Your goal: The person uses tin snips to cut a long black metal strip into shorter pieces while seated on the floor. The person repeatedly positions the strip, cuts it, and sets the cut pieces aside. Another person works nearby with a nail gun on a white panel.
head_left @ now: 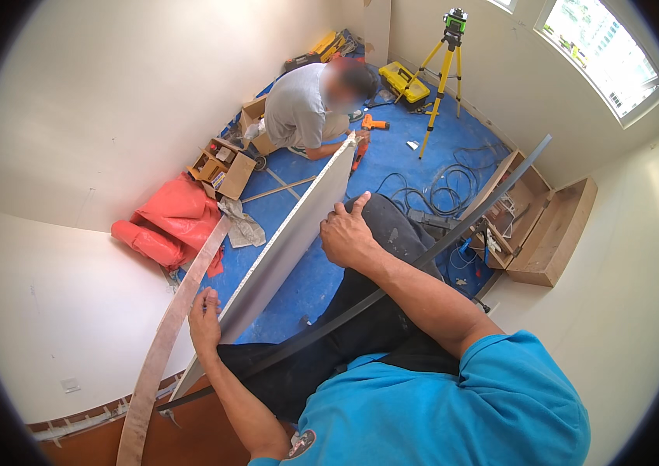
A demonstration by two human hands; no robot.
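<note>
A long white board [291, 221] with a rough pale edge slants from near my left knee toward a co-worker. At its near end, my left hand [205, 322] is closed on the left edge, fingers curled. My right hand [347, 235] is closed at the board's right side, beside my knee, its thumb standing apart and its fingertips partly hidden. A long dark strip [493, 200] runs diagonally across my lap. Crouching at the board's far end is the co-worker [298, 105], one hand by a red-orange tool [359, 157] there.
A yellow tripod [448, 66] carries a green levelling device. Black cables [446, 190] coil on the blue floor covering [395, 159]. An open wooden case [551, 233] lies right; red sheeting [178, 221], a cardboard box [236, 177] and a pinkish plank [166, 342] are left. An orange drill [374, 123] lies beyond.
</note>
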